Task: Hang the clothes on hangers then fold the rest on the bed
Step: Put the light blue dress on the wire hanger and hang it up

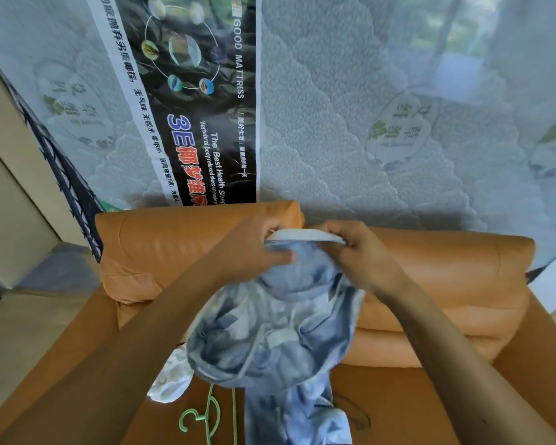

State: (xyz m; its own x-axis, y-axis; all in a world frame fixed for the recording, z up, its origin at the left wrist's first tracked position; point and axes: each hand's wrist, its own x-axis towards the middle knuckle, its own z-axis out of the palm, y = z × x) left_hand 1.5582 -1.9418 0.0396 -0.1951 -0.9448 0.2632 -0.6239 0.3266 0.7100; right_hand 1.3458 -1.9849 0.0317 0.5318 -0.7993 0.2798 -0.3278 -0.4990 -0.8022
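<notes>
A blue and white tie-dye garment (270,335) hangs in front of me over an orange sofa (174,245). My left hand (254,252) and my right hand (357,248) each grip one end of its white neckband (305,234), stretching it between them. The rest of the garment drapes down to the sofa seat. A green hanger (206,415) lies on the seat below, partly under the cloth. A white patterned piece of cloth (170,377) lies beside the hanger, to the left of the garment.
A plastic-wrapped mattress (350,123) with a dark printed label stands upright behind the sofa. Pale floor (23,332) shows at the left, next to a cream wall panel. The sofa's back cushions (446,274) rise just beyond my hands.
</notes>
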